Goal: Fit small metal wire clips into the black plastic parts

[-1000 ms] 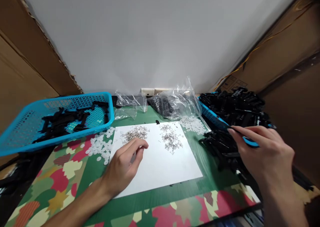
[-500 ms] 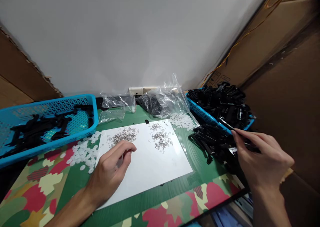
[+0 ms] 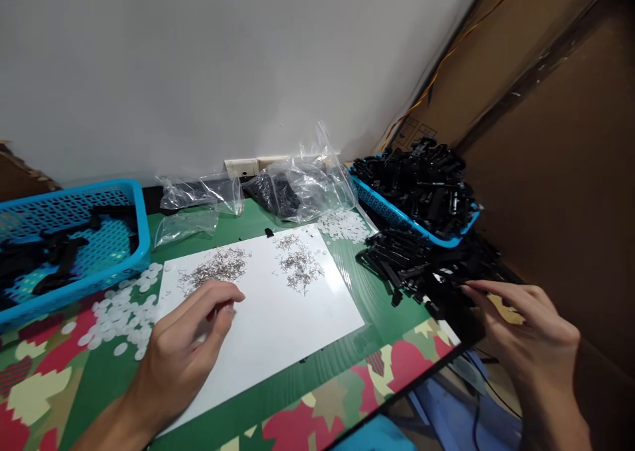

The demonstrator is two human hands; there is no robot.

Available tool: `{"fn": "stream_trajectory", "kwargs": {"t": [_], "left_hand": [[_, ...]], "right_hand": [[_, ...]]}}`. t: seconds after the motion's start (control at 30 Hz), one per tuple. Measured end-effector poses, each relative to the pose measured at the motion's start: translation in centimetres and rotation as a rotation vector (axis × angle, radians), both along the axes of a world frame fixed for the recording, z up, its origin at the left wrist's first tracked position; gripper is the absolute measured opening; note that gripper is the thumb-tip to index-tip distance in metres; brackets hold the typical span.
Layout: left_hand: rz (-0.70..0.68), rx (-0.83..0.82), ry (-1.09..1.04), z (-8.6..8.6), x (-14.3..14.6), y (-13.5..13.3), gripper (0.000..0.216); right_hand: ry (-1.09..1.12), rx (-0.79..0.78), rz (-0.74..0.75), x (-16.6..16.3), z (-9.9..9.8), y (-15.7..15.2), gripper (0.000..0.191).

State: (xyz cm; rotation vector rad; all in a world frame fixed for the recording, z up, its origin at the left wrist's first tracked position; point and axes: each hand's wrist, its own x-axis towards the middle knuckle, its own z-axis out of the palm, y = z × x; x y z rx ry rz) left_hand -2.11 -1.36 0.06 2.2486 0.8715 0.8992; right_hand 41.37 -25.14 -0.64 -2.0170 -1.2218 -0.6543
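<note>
My left hand [image 3: 191,345] rests over the left side of a white sheet [image 3: 278,325], thumb and forefinger curled together. Whatever is between these fingertips, if anything, is too small to make out. Just beyond it lies a heap of tiny metal springs or bent wire pieces [image 3: 218,267], and a second heap [image 3: 300,266] lies to its right. Off the table's right side, my right hand [image 3: 533,335] pinches the end of a thin black plastic part [image 3: 452,280]. That part blends into the pile of similar black parts [image 3: 397,259] behind it.
A blue basket [image 3: 414,223] heaped with black parts stands back right; another blue basket [image 3: 141,233] with black parts is at left. White discs [image 3: 124,319] lie left of the sheet, more discs [image 3: 344,225] behind it. Clear plastic bags [image 3: 317,186] lie against the wall.
My right hand has drawn down and away from the black parts by the right basket. My left hand stays curled over the sheet. The view has swung slightly right.
</note>
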Motion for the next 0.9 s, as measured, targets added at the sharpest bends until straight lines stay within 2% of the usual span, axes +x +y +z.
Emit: {"fn": "stream_trajectory", "kwargs": {"t": [0.13,0.33,0.47,0.73,0.9], "left_hand": [[-0.001,0.025,0.001,0.0,0.1,0.2,0.015],[-0.018,0.066,0.015,-0.8,-0.5,0.4,0.015],[0.004,0.072,-0.005,-1.2,-0.7,0.2,0.014],[-0.008,0.075,-0.011,-0.8,-0.3,0.2,0.014],[-0.011,0.043,-0.005,-0.5,-0.3,0.1,0.015]], "right_hand": [[-0.009,-0.065,0.000,1.1,0.4,-0.7,0.005],[-0.001,-0.172,0.182,1.2,0.0,-1.0,0.008],[-0.008,-0.245,0.177,1.0,-0.5,-1.1,0.017],[0.076,-0.042,0.084,-1.6,0.7,0.2,0.017],[0.122,-0.057,0.099,-2.1,0.6,0.6,0.018]]}}
